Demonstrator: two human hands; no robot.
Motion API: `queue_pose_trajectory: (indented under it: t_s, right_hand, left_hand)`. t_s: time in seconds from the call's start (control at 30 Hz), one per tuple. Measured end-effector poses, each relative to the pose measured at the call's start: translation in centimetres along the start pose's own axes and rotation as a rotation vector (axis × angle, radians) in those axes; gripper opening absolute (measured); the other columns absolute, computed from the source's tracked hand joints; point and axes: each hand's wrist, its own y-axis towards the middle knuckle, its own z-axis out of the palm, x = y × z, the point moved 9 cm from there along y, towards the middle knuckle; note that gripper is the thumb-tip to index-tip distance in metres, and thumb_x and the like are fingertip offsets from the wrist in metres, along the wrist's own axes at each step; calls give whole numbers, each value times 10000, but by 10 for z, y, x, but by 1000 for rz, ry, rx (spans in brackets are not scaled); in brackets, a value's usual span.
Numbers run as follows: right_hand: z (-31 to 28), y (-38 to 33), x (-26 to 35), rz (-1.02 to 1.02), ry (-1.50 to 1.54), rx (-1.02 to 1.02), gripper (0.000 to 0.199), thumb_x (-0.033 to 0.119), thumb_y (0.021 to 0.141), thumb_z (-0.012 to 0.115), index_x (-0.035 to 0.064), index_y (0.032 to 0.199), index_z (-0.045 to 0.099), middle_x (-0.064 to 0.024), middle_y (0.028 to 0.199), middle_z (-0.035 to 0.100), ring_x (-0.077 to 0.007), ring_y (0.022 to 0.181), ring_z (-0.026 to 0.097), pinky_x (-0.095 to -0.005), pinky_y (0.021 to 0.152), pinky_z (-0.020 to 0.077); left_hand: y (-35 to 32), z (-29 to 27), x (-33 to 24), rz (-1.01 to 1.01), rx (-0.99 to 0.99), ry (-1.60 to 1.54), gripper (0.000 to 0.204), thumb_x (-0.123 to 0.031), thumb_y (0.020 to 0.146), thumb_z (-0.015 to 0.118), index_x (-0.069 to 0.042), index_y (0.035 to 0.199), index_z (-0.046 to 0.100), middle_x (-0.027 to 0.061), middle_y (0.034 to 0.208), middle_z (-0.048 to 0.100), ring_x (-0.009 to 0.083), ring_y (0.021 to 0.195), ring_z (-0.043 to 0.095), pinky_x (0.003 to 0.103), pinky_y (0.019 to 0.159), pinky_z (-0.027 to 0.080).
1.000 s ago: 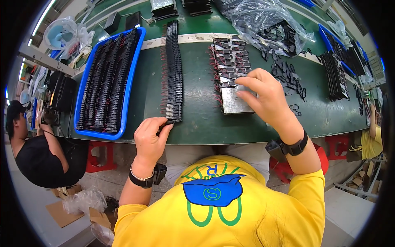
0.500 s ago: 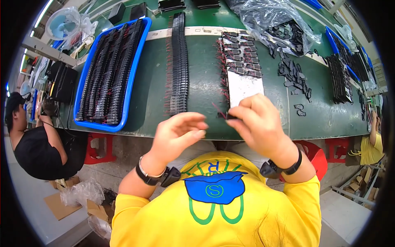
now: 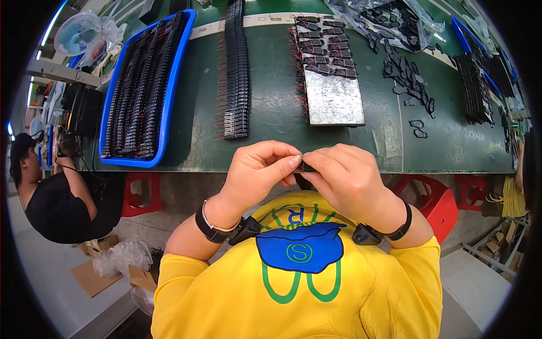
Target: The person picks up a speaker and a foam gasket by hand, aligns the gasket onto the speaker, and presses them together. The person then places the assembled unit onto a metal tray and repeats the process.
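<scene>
At the table's near edge, my right hand [image 3: 350, 175] pinches a small black part [image 3: 306, 166] between thumb and fingers. The thumb and forefinger of my left hand [image 3: 259, 172] are closed together at its left side; the fingers hide most of the part. Beyond my right hand lies a silvery metal plate [image 3: 334, 101]. Small black pieces with red wires [image 3: 327, 48] sit in two columns on its far part, wires toward the left. A long row of stacked black parts [image 3: 237, 73], also with red wires, runs away from me beyond my left hand.
At the left stands a blue tray [image 3: 165, 127] filled with rows of black parts. Loose flat black pieces [image 3: 403, 76] lie right of the plate, below a clear plastic bag [image 3: 384, 20]. A person [image 3: 62, 192] sits at the left; another's yellow sleeve [image 3: 511, 198] shows at the right.
My left hand has moved right and closed at the small black part, meeting my right hand. Both hands are now nearer the table edge, and the plate's near end is uncovered.
</scene>
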Motion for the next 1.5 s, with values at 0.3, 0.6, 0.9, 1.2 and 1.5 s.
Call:
queue_pose_trajectory:
  t_s: [0.3,0.6,0.9,1.2,1.5]
  right_hand:
    - [-2,-11,-11,72,75,-10,315,22,662,757,5,958,650,-108,784,657,-267,662,632,-334,576,498]
    - [-4,-17,-16,11,239,-99,263,3,668,752,22,920,679,-98,774,662,-235,637,630,-302,540,490]
    - [-10,-17,-10,-103,198,-146,259,0,658,756,27,902,675,-88,777,650,-227,612,612,-299,519,473]
    - [-12,-18,-8,-141,84,-146,255,-14,652,748,25,890,665,-73,763,627,-221,600,597,-300,511,456]
    - [-15,-23,-9,-152,12,-178,255,-14,651,739,33,890,663,-74,762,618,-225,600,596,-302,514,459]
  left_hand:
    - [-13,14,-23,402,63,334,112,34,873,610,26,978,647,132,1007,665,142,782,671,237,684,551]
    - [-11,15,-20,302,141,139,126,42,884,585,31,996,642,168,1064,658,166,793,676,264,703,564]
    - [-5,10,-7,141,125,-61,138,-33,908,596,-7,1034,647,96,950,679,117,755,662,221,636,539]
    - [5,12,0,-80,67,58,164,-125,922,591,15,992,640,93,820,679,95,624,619,197,520,482]
    - [6,16,-5,-61,19,155,149,-138,920,604,-6,947,668,51,752,673,54,572,569,174,507,445]
